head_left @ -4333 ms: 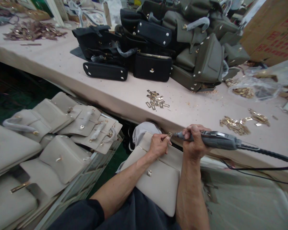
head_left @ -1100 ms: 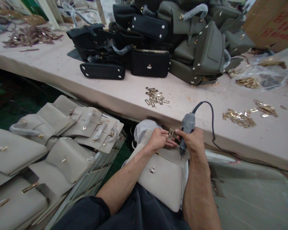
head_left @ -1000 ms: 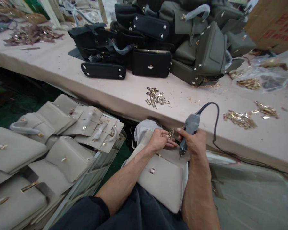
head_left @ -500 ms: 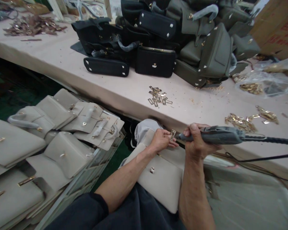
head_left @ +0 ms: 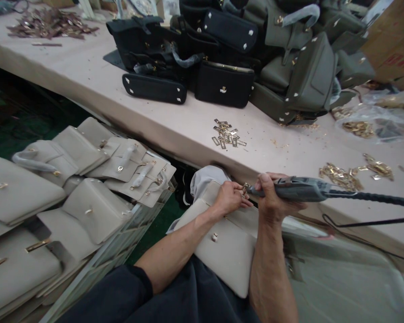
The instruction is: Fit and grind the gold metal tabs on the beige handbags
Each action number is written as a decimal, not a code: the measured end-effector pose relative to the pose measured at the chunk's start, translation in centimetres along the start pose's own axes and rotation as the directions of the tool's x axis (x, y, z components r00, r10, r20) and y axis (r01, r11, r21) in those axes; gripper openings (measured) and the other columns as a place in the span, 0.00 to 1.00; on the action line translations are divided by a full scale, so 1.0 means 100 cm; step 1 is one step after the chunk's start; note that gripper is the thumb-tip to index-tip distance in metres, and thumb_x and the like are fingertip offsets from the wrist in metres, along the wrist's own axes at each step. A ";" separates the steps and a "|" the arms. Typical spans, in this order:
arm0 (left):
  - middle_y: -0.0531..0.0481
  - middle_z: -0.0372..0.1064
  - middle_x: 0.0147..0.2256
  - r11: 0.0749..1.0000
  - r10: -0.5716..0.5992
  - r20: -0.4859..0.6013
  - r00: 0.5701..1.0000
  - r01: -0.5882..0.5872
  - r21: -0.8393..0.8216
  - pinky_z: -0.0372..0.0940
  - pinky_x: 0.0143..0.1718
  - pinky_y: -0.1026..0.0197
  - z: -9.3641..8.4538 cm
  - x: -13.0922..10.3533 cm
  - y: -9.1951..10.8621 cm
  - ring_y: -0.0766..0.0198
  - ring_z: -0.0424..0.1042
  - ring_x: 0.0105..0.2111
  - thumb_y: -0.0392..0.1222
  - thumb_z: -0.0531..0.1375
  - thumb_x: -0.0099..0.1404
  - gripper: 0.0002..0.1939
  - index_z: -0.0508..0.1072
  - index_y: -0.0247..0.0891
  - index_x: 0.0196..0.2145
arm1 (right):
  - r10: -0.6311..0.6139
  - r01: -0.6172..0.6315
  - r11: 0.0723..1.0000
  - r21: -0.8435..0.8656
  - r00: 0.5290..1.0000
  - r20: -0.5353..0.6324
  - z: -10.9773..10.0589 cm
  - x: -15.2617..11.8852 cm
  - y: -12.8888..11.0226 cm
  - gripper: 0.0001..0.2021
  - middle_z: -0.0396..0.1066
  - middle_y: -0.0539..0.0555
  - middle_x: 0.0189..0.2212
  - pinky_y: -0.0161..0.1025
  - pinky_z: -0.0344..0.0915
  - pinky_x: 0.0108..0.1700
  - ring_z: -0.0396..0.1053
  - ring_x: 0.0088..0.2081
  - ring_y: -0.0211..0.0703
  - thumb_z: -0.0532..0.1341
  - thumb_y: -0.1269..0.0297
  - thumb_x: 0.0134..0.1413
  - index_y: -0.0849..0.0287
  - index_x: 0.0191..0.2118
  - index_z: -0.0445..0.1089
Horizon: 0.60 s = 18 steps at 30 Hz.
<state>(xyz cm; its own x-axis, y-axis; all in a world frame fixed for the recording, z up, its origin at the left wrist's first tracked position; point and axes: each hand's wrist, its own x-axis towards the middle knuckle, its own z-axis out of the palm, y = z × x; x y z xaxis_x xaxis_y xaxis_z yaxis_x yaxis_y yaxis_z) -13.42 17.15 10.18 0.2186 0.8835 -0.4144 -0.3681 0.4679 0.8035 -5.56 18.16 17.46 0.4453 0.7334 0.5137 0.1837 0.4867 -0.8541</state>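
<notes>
A beige handbag (head_left: pixel 227 249) lies across my lap with its metal clasp facing up. Over its far edge, my left hand (head_left: pixel 231 197) pinches a small gold metal plate (head_left: pixel 245 190) between the fingertips. My right hand (head_left: pixel 272 199) is wrapped round a grey electric screwdriver (head_left: pixel 301 188), held nearly level, its cable running off to the right. The screwdriver's tip points left and meets the gold plate, or comes very close to it; my fingers partly hide the spot.
On the workbench (head_left: pixel 175 128) sit loose gold frames (head_left: pixel 227 134), more gold fittings (head_left: pixel 341 175), black handbags (head_left: pixel 225 85) and olive handbags (head_left: pixel 313 76). A crate (head_left: pixel 121 251) heaped with beige handbags (head_left: pixel 94 211) stands at left. At lower right is a translucent plastic-covered surface (head_left: pixel 350 273).
The screwdriver's tip and the gold plate have come together, where a small gap showed before. The view has shifted slightly; the handbag stays on my lap.
</notes>
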 end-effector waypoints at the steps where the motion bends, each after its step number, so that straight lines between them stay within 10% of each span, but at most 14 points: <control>1: 0.45 0.76 0.28 1.000 0.009 -0.003 1.000 -0.009 0.006 0.74 0.23 0.66 0.000 0.000 -0.001 0.60 0.80 0.23 0.27 0.56 0.69 0.09 0.72 0.31 0.31 | 0.005 -0.004 1.000 -0.015 1.000 0.014 0.000 -0.001 0.000 0.13 0.71 0.49 0.21 0.39 0.69 0.23 0.68 0.18 0.39 0.75 0.61 0.50 0.62 0.27 0.73; 18: 0.45 0.76 0.27 1.000 0.023 -0.014 1.000 -0.023 0.000 0.73 0.23 0.66 0.002 -0.002 -0.001 0.59 0.80 0.24 0.29 0.57 0.69 0.07 0.72 0.31 0.33 | -0.063 0.062 0.997 -0.035 0.998 0.000 -0.002 0.002 -0.008 0.13 0.72 0.50 0.23 0.40 0.70 0.24 0.68 0.19 0.38 0.74 0.63 0.50 0.61 0.26 0.71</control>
<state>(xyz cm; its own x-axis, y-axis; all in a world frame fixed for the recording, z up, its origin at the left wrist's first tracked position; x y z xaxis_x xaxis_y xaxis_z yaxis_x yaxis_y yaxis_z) -13.25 16.89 10.23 0.1972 0.8941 -0.4021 -0.3731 0.4477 0.8126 -5.47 17.78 18.24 0.4329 0.7015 0.5661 0.2418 0.5146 -0.8227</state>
